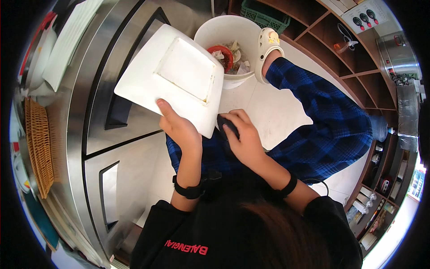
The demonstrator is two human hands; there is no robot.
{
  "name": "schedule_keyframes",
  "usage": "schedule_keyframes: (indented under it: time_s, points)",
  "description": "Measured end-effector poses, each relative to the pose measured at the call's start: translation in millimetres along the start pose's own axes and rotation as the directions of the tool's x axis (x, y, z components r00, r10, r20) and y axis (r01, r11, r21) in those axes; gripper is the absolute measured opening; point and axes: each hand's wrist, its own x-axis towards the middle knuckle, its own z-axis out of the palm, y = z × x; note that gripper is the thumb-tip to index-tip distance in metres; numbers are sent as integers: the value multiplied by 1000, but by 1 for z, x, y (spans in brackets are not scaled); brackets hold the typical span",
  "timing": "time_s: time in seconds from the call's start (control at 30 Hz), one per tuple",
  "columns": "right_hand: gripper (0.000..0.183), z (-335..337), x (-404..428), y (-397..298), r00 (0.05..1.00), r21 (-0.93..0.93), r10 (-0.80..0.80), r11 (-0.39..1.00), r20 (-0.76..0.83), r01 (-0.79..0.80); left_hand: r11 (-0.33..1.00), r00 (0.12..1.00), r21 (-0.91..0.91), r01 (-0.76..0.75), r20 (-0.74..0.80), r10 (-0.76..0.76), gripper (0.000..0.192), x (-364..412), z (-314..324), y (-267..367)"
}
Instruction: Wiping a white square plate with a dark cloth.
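My left hand (179, 129) grips a square white plate (141, 77) by its near edge, thumb on the surface that faces me. This face is the underside, with a raised square foot ring (186, 70) that has brownish stains along its edges and at one corner. In my right hand (245, 139) is a dark grey or black pad (228, 126), possibly a sponge, pinched between thumb and fingers close to the plate's near right corner. Whether the pad touches the plate, I cannot tell. Beyond the plate stands a white bucket (231, 27), partly hidden by it.
Inside the bucket lie wet-looking scraps and a red bowl-like item (223, 57). A stainless steel cabinet (127, 131) rises at the left, a wicker basket (38, 144) on its top. Brown shelving (322, 43) curves along the right. My foot in a cream clog (265, 55) is beside the bucket.
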Motion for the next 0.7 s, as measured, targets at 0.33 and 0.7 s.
schedule_keyframes:
  time_s: [0.33,0.7]
  points:
    - [41,4,18,-34,965,-145,-251,960,-81,238,999,999,26,25,48,-26,60,-11,1,4]
    - [35,3,10,-27,987,-104,-143,985,-70,135,998,997,13,69,45,-70,60,-10,5,6]
